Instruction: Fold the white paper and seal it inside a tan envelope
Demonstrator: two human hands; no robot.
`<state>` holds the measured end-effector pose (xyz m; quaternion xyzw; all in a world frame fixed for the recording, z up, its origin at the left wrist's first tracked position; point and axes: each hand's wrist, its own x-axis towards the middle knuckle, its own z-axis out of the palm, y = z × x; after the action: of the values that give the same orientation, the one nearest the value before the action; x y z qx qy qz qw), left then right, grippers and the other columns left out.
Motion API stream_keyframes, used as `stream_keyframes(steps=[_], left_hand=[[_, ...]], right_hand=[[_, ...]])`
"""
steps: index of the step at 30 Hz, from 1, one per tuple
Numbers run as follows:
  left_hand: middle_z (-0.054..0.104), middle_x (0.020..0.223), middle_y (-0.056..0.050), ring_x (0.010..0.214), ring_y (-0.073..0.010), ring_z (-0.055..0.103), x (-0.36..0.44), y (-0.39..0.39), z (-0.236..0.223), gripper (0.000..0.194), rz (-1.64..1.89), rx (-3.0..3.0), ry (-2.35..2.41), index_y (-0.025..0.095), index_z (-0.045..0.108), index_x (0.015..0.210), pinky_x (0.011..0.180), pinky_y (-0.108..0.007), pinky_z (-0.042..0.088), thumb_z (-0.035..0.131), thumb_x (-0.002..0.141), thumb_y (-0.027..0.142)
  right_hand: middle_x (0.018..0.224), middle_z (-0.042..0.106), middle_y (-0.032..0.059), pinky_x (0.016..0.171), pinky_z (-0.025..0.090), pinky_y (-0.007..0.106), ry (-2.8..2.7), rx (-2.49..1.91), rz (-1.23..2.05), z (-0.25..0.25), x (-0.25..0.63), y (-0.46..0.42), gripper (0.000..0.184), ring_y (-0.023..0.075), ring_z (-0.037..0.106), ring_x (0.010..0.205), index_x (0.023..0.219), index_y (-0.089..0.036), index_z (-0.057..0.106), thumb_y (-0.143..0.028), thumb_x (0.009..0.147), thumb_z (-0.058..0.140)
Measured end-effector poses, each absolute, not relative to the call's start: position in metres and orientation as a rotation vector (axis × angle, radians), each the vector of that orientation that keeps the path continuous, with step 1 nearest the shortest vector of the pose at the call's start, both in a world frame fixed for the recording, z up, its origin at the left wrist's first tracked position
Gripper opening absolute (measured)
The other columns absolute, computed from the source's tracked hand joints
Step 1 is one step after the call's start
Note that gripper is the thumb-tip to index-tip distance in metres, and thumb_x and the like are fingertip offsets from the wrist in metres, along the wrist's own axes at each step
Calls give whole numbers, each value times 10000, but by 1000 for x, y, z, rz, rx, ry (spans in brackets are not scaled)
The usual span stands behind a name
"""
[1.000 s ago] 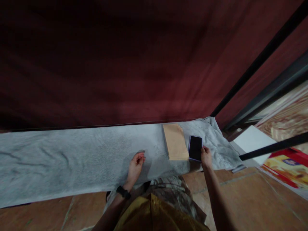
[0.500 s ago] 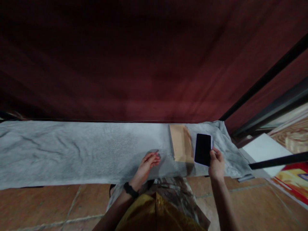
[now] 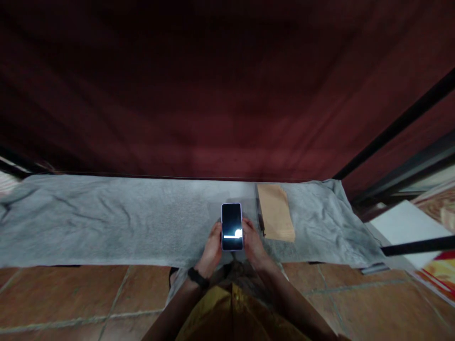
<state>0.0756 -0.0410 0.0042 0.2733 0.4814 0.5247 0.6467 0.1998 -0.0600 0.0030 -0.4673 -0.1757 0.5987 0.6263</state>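
Observation:
A smartphone (image 3: 232, 225) in a pale purple case is held upright in front of me, its screen facing me with a bright reflection low on it. My left hand (image 3: 213, 244), with a dark watch on the wrist, is closed on the phone's left edge. On the opposite edge, my right hand (image 3: 251, 239) grips it too. Just right of the phone lies a flat stack of brown paper (image 3: 276, 213), apart from both hands. Most of the fingers are hidden behind the phone.
A grey cloth (image 3: 142, 218) covers the long narrow surface before me. Behind it hangs a dark red curtain (image 3: 213, 118). At the right are black bars (image 3: 419, 246) and a white board (image 3: 401, 225). Tiled floor (image 3: 88, 293) shows below.
The phone has moved left from beyond the brown paper to in front of me, held by my right hand. My left hand has come to it and closed on its edge.

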Motion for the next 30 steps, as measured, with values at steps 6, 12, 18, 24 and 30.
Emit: stream_keyframes(steps=[6, 12, 18, 24, 30], left_hand=[[703, 866, -19, 796, -163, 653, 64, -40, 5, 406, 1152, 623, 989, 184, 693, 886, 755, -271, 548, 832, 772, 548], [701, 876, -3, 803, -139, 651, 64, -42, 3, 398, 1148, 590, 962, 176, 694, 902, 768, -248, 539, 844, 781, 525], [715, 888, -10, 826, -157, 672, 66, -45, 4, 447, 1155, 601, 976, 183, 693, 919, 786, -267, 542, 828, 784, 588], [730, 910, -22, 866, -166, 676, 64, -46, 9, 452, 1132, 574, 944, 175, 711, 977, 800, -269, 540, 835, 798, 571], [736, 888, -14, 803, -149, 665, 65, -41, 10, 391, 1172, 518, 894, 156, 742, 946, 764, -250, 533, 893, 771, 472]], right_hand=[[763, 660, -41, 685, 528, 271, -319, -983, 1566, 3, 198, -48, 345, 162, 626, 680, 888, -221, 640, -484, 741, 809], [743, 706, -21, 717, 565, 312, -274, -939, 1626, 6, 200, -49, 385, 208, 688, 738, 886, -201, 677, -511, 729, 843], [723, 721, 13, 774, 596, 391, -264, -984, 1720, 7, 202, -45, 436, 275, 735, 825, 866, -205, 664, -560, 690, 845], [696, 721, 19, 778, 589, 409, -294, -1001, 1745, 4, 205, -43, 421, 293, 742, 853, 841, -216, 647, -578, 717, 823], [761, 753, 4, 760, 582, 352, -320, -962, 1624, 5, 203, -45, 394, 250, 724, 801, 868, -233, 701, -568, 705, 828]])
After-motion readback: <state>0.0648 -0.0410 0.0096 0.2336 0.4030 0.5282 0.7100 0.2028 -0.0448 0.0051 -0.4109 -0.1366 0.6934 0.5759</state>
